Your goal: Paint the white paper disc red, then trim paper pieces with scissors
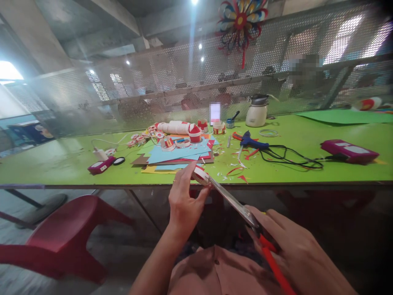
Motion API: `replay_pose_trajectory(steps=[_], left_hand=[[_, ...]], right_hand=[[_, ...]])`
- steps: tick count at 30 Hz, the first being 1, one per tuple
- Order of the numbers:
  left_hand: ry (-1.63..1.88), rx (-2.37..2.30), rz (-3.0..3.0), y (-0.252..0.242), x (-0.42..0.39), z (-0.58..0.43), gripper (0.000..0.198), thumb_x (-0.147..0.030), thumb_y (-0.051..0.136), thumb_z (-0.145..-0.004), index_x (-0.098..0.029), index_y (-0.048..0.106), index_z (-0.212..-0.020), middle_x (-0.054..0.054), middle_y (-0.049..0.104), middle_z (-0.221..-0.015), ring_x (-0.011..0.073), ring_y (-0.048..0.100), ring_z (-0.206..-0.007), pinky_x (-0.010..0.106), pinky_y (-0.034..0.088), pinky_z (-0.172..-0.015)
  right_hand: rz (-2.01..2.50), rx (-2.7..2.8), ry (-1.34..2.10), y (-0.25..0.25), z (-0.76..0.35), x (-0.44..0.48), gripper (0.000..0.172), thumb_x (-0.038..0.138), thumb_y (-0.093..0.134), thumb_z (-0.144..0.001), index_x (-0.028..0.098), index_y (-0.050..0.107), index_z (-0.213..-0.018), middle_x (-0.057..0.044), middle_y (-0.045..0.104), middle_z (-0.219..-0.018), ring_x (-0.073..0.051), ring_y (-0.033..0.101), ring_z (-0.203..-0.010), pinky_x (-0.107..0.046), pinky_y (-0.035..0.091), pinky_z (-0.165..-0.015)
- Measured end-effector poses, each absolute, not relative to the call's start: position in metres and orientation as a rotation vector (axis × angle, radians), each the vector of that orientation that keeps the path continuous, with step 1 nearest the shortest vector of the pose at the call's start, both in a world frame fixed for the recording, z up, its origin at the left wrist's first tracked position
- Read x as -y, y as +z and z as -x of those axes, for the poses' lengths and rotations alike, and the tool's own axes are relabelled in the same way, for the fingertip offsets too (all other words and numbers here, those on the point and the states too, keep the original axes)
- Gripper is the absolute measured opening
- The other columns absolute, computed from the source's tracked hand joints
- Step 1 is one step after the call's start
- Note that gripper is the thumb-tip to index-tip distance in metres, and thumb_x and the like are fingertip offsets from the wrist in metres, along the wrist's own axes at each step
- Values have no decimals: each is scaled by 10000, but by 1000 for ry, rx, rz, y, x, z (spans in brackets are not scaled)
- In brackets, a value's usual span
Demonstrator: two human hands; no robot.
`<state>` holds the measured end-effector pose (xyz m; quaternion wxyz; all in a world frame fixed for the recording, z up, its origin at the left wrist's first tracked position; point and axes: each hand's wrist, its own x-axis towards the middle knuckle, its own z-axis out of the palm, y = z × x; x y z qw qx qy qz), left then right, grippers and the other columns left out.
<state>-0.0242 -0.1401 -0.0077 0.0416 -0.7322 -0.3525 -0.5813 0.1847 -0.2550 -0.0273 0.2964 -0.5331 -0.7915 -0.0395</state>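
Between the thumb and fingers of my left hand [185, 196] is a small red and white paper ring [201, 175], held up just off the table's front edge. My right hand [285, 233] grips a pair of scissors [235, 203] with red handles. Their long metal blades point up and left, with the tips at the ring's right side. Whether the blades touch the paper I cannot tell. Behind my left hand lies a stack of coloured paper [172, 154], with several red and white paper pieces on it.
A blue glue gun [253, 142] with a looped black cord lies among paper scraps on the green table [294, 137]. Purple power boxes [350, 151] sit right and left. A cream kettle [256, 114] stands by the mesh panel [172, 90]. A red chair [66, 225] is at left.
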Motion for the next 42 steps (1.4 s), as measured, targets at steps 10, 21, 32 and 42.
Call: replay_pose_trajectory(steps=[10, 21, 32, 42], left_hand=[[-1802, 1057, 2220, -9, 139, 23, 495, -287, 702, -782, -202, 540, -1242, 112, 651, -1174, 215, 612, -1092, 381, 492, -969], [-1812, 1074, 2244, -11, 141, 20, 506, -302, 706, -779, -199, 545, -1248, 107, 658, -1159, 214, 623, -1071, 362, 502, -952], [-1872, 1131, 2261, -14, 142, 18, 514, -300, 712, -770, -209, 551, -1250, 97, 657, -1178, 218, 622, -1073, 373, 497, -960], [-1866, 1120, 2286, -16, 141, 19, 507, -297, 707, -776, -211, 548, -1250, 88, 655, -1169, 206, 619, -1066, 361, 498, -957]], right_hand=[[1379, 2120, -214, -28, -191, 253, 578, 156, 541, -739, 181, 462, -1311, -83, 641, -936, -219, 645, -811, -325, 544, -684], [1344, 2132, -239, -22, -192, 253, 555, 171, 567, -699, 159, 519, -1252, -65, 634, -818, -204, 630, -695, -296, 516, -600], [1335, 2166, -198, -19, -189, 254, 503, 153, 529, -723, 139, 503, -1225, -46, 613, -767, -183, 614, -645, -278, 493, -562], [1402, 2161, -165, -18, -191, 254, 511, 151, 540, -719, 172, 518, -1230, -55, 623, -786, -199, 614, -672, -297, 506, -602]])
